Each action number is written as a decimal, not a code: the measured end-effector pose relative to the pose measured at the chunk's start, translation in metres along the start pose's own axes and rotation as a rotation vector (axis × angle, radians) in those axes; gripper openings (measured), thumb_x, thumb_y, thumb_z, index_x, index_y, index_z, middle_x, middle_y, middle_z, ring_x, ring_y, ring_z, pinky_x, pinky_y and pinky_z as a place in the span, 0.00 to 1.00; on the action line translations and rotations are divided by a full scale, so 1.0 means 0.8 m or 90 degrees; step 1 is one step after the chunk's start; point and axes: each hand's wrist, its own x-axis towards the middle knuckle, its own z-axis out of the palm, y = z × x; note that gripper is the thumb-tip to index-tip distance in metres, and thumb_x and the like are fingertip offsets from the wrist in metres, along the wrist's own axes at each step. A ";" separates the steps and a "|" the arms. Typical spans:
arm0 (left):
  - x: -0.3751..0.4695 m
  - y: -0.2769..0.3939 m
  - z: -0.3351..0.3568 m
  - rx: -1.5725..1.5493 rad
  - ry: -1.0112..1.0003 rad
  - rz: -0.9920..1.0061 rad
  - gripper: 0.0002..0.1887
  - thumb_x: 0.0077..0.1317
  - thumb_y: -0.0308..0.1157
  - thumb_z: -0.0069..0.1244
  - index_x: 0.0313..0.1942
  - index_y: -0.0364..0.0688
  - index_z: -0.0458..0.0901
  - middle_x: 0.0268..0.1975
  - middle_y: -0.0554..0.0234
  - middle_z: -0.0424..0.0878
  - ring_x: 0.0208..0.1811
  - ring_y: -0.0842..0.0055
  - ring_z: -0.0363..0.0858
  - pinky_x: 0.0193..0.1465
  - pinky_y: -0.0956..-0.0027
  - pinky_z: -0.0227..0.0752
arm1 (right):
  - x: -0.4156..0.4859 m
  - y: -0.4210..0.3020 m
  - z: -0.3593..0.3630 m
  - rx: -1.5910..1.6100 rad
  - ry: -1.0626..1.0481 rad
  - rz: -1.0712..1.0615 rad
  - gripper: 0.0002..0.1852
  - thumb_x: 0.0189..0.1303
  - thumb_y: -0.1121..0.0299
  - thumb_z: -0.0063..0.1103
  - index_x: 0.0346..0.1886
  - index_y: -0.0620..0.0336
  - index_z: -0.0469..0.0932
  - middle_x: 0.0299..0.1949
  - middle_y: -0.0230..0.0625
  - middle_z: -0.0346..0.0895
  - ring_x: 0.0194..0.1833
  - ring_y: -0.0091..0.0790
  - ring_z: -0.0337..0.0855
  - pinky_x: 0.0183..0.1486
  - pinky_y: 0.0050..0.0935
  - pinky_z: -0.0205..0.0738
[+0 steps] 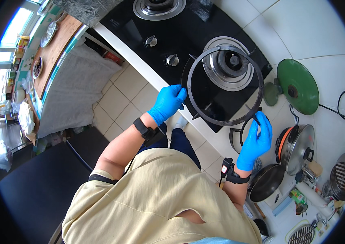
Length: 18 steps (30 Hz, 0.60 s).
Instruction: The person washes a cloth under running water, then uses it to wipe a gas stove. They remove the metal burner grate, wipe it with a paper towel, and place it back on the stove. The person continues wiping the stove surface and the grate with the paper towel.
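Note:
Both of my hands wear blue gloves and hold a dark round metal pan support (221, 123) with short prongs. It is raised and tilted over the near right part of a black glass gas hob (187, 33). My left hand (168, 100) pinches its left rim. My right hand (256, 141) grips it by a prong at the lower right. Through the ring shows the bare gas burner (227, 65) with its steel surround. Beside my right hand, another black metal support (236, 134) lies partly hidden on the counter.
Two control knobs (172, 60) and a second burner (158, 9) are on the hob. A green lid (297, 88), a glass-lidded pot (297, 149) and a frying pan (267, 183) stand along the right. A wooden counter (59, 45) holds covered dishes at left, near a black table (50, 189).

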 end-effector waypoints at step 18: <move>0.020 0.001 -0.002 0.144 0.065 -0.008 0.16 0.73 0.38 0.48 0.31 0.34 0.81 0.24 0.52 0.85 0.23 0.71 0.87 0.30 0.68 0.81 | 0.000 0.057 0.061 0.254 -0.033 0.257 0.14 0.71 0.78 0.55 0.56 0.65 0.82 0.52 0.40 0.85 0.51 0.31 0.84 0.59 0.27 0.77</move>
